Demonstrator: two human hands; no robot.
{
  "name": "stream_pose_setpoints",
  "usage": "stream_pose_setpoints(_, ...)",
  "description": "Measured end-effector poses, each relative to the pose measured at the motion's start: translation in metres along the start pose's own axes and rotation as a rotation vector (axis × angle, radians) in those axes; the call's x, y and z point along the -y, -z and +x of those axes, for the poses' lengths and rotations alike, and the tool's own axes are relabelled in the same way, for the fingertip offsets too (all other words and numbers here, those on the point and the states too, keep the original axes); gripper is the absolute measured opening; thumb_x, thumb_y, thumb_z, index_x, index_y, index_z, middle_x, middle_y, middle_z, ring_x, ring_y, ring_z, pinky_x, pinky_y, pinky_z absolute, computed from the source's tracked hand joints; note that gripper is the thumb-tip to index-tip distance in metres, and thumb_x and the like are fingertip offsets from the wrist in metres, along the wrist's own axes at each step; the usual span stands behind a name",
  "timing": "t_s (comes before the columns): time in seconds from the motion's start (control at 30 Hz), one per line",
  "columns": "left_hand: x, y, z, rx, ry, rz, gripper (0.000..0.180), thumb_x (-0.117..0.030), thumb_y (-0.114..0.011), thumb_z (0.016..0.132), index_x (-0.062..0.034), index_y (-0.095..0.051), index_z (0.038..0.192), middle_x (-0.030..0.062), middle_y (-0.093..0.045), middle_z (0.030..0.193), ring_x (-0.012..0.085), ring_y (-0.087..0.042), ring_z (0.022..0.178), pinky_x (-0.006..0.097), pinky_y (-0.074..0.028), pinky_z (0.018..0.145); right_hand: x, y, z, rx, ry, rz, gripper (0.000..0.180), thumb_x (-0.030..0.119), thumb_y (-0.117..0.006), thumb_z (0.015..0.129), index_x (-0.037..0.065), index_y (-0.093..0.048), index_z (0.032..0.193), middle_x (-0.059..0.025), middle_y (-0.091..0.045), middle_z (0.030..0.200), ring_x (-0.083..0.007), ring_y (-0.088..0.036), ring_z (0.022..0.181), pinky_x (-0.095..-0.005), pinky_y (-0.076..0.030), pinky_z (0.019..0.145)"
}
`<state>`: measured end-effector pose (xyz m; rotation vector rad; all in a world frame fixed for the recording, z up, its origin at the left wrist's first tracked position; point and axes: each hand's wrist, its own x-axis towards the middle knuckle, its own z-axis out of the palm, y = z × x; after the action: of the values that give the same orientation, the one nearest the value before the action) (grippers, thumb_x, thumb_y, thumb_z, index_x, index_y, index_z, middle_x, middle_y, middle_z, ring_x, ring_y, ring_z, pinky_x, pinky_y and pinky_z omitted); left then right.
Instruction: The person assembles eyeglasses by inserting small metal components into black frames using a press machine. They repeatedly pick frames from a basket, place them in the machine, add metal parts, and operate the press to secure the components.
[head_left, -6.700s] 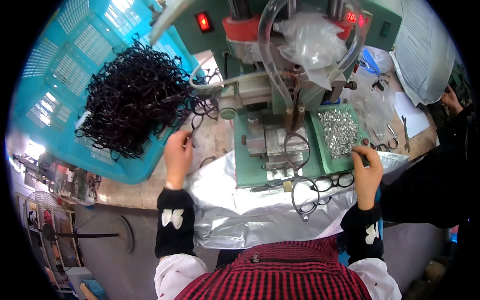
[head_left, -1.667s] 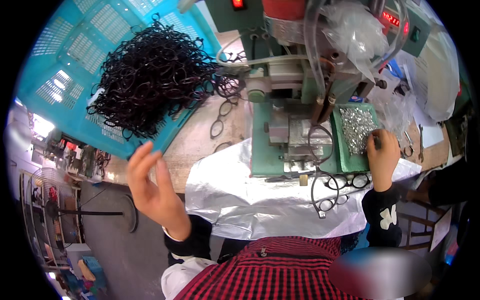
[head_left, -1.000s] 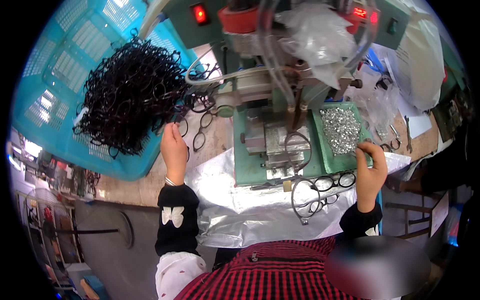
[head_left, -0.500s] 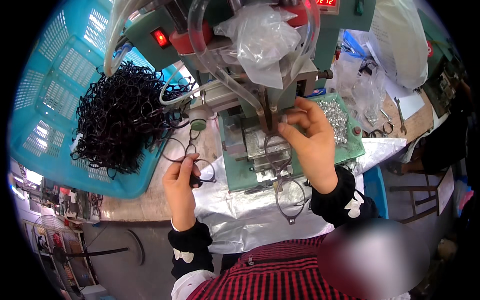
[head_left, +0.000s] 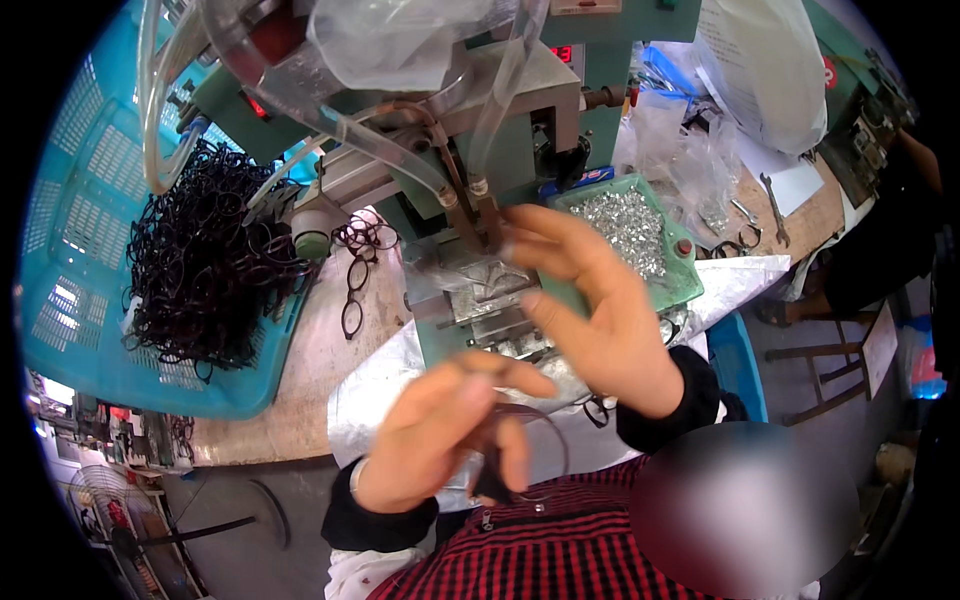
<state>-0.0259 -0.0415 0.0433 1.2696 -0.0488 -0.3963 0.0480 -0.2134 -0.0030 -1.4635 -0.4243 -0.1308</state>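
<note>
Left hand (head_left: 440,435) pinches a dark eyeglass frame (head_left: 520,450), raised close to the chest. Right hand (head_left: 590,310) is open, empty, just before the green press (head_left: 490,270). Likely loading step; next needs the frame seated squarely on the fixture.

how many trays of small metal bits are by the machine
1: a green tray of shiny metal bits sits right of the green machine, just behind the right hand. More may be hidden behind the hands.

Ahead of the right hand (head_left: 600,320), the green machine (head_left: 520,130) and its clear hoses (head_left: 400,140) block passage; bare benchtop (head_left: 320,370) lies open left of the left hand (head_left: 440,430), short of the blue basket (head_left: 90,230).
</note>
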Motion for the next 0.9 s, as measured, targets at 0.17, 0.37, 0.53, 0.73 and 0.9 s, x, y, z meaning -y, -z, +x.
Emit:
stream_pose_setpoints(0.17,0.018,-0.001,0.034,-0.032,0.314,-0.24,0.045,-0.033,-0.036,0.11,0.0033,-0.062,0.117,0.0104,-0.059,0.059,0.012,-0.043,0.036,0.023,-0.034,0.035,-0.066,0.082,0.017,-0.484,0.222,-0.344,0.045,-0.005,-0.059,0.087,0.002,-0.057,0.131,-0.0109,-0.064,0.123,-0.0218,-0.064,0.112,-0.0339,-0.047,0.1)
stream_pose_setpoints(0.37,0.026,0.003,0.032,-0.035,0.236,-0.214,0.045,-0.033,-0.037,0.11,0.0033,-0.063,0.114,0.0107,-0.059,0.057,0.0124,-0.043,0.035,0.023,-0.033,0.034,-0.075,0.131,-0.008,-0.593,0.093,-0.859,0.022,0.008,-0.069,0.081,0.003,-0.068,0.102,-0.0112,-0.068,0.093,-0.0272,-0.065,0.089,-0.0364,-0.049,0.079)
stream_pose_setpoints(0.53,0.031,-0.005,0.029,-0.055,0.186,-0.117,0.04,-0.031,-0.042,0.108,0.0026,-0.062,0.114,0.0136,-0.061,0.063,0.017,-0.05,0.043,0.028,-0.037,0.037,-0.097,0.154,-0.011,-0.53,0.139,-1.218,0.012,0.011,-0.068,0.074,0.004,-0.059,0.073,-0.0165,-0.058,0.08,-0.0372,-0.056,0.08,-0.0495,-0.043,0.074)
stream_pose_setpoints(0.73,-0.023,0.068,0.01,0.455,-0.008,1.047,0.048,-0.04,-0.052,0.102,0.0065,-0.065,0.104,0.0157,-0.071,0.093,0.0228,-0.062,0.075,0.036,-0.049,0.073,-0.148,0.101,0.005,-0.515,-0.097,-1.493,0.014,0.018,-0.062,0.076,0.007,-0.063,0.085,-0.0096,-0.058,0.087,-0.0275,-0.055,0.087,-0.0405,-0.047,0.072)
stream_pose_setpoints(0.9,0.005,0.024,0.057,0.564,-0.245,1.217,0.045,-0.036,-0.05,0.103,0.0069,-0.064,0.108,0.0174,-0.07,0.097,0.0255,-0.062,0.079,0.038,-0.05,0.076,-0.155,0.058,0.032,-0.632,0.43,-1.001,0.013,0.013,-0.062,0.07,0.006,-0.055,0.079,-0.0117,-0.055,0.086,-0.0307,-0.053,0.088,-0.0418,-0.041,0.075)
